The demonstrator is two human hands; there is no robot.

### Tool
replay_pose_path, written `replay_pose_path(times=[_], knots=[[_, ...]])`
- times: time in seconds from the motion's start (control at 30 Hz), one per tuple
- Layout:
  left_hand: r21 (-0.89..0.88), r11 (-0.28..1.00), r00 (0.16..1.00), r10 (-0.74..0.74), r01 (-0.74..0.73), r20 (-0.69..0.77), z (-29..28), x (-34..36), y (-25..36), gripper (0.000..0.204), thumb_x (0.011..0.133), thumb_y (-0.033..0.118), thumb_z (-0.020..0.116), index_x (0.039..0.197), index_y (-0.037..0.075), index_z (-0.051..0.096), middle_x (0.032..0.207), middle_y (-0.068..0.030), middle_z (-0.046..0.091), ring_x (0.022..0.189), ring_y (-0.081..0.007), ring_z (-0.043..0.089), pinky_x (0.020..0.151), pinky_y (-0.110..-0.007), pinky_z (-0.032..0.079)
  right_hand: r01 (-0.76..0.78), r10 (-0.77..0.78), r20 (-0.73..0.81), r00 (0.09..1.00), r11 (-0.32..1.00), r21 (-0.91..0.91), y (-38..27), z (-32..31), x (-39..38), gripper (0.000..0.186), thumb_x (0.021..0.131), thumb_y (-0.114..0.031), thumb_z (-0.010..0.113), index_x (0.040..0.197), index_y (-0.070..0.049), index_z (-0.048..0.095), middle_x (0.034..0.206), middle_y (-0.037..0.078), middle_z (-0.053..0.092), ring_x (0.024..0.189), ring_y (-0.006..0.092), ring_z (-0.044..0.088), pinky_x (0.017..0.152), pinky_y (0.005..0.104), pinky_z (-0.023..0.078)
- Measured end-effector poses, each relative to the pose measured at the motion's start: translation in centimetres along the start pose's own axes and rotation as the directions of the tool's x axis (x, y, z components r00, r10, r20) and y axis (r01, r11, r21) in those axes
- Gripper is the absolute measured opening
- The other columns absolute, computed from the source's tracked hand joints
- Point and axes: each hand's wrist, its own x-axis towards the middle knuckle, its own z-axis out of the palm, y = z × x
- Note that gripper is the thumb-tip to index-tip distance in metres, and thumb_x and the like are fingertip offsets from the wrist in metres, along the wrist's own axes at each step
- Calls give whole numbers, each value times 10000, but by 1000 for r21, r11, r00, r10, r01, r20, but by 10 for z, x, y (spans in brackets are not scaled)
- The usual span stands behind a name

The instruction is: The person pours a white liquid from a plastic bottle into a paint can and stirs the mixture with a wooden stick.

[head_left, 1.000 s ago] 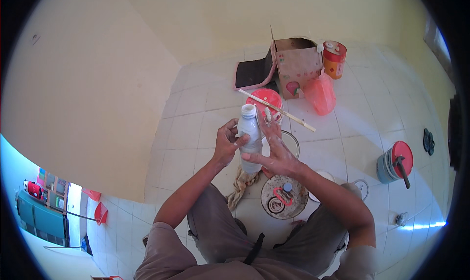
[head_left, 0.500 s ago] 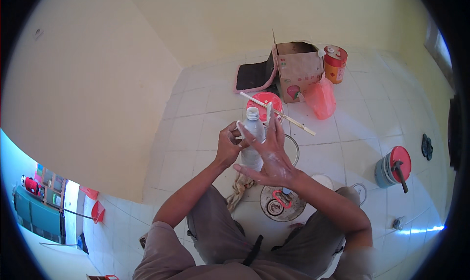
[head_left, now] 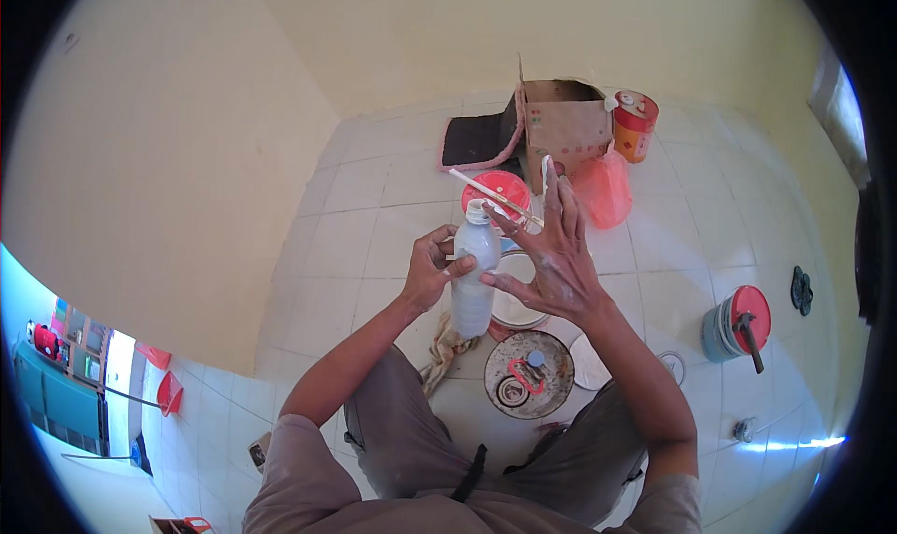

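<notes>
My left hand (head_left: 432,270) grips a white plastic bottle (head_left: 473,282) by its upper body, holding it upright and uncapped. My right hand (head_left: 555,254) is spread to the bottle's right, white smears on its fingers; its thumb is at the bottle's side, perhaps touching it. Behind the bottle stand a red-lidded bucket (head_left: 482,184) with a pale stick (head_left: 470,180) across it and an open round container (head_left: 516,300). In front lie a stained metal drum top (head_left: 548,388) between my legs and a crumpled rag (head_left: 436,366).
A cardboard box (head_left: 564,123), dark mat (head_left: 473,142), red canister (head_left: 634,125) and pink plastic bag (head_left: 602,191) sit by the back wall. A blue bucket (head_left: 721,332) with red lid and a tool on it stands right, near dark footwear (head_left: 801,291).
My right hand has moved off the bottle's side, fingers spreading and shifting rightward and upward. My left hand keeps hold of the bottle. The view has shifted slightly.
</notes>
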Motion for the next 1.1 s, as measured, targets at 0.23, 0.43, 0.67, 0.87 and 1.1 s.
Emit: replay_pose_path(times=[0.23, 0.43, 0.67, 0.87, 1.1], knots=[[77, 997, 999, -20, 18, 25, -1, -2, 2, 497, 832, 217, 856, 1187, -14, 595, 1038, -156, 753, 953, -185, 734, 857, -343, 597, 15, -19, 31, 999, 991, 131, 16, -23, -3, 554, 857, -571, 741, 1336, -295, 706, 1685, 284, 81, 1509, 491, 176, 1210, 575, 214], [29, 999, 991, -29, 25, 130, -5, 0, 4, 539, 810, 228, 872, 1222, 3, 607, 1060, -134, 753, 988, -186, 728, 865, -362, 584, -117, 107, 49, 993, 944, 310, 30, -16, -9, 550, 946, -458, 701, 1379, -120, 663, 1666, 262, 219, 1513, 434, 237, 1220, 540, 222], [23, 997, 960, -74, 70, 269, 0, -2, 9, 600, 790, 293, 886, 1237, -4, 618, 1063, -113, 746, 991, -181, 724, 901, -359, 574, -420, 266, 347, 899, 309, 853, 29, 0, -10, 616, 1071, -435, 507, 1456, 46, 495, 1510, 176, 488, 1432, 273, 399, 1200, 420, 286], [-2, 993, 938, -108, 115, 330, -3, -3, 4, 629, 791, 341, 888, 1228, -22, 619, 1067, -117, 740, 994, -177, 716, 906, -330, 553, -385, 94, 375, 922, 306, 870, 31, 6, -8, 645, 1060, -513, 469, 1419, 16, 551, 1476, 144, 522, 1399, 262, 427, 1192, 407, 273], [-117, 968, 903, -158, 221, 400, 2, -4, -1, 789, 770, 453, 883, 1303, -52, 594, 1113, -87, 720, 1009, -164, 700, 927, -315, 530, -328, 36, 330, 943, 241, 913, 24, 19, -10, 690, 1053, -577, 397, 1335, 17, 604, 1392, 148, 560, 1359, 253, 454, 1178, 410, 277]])
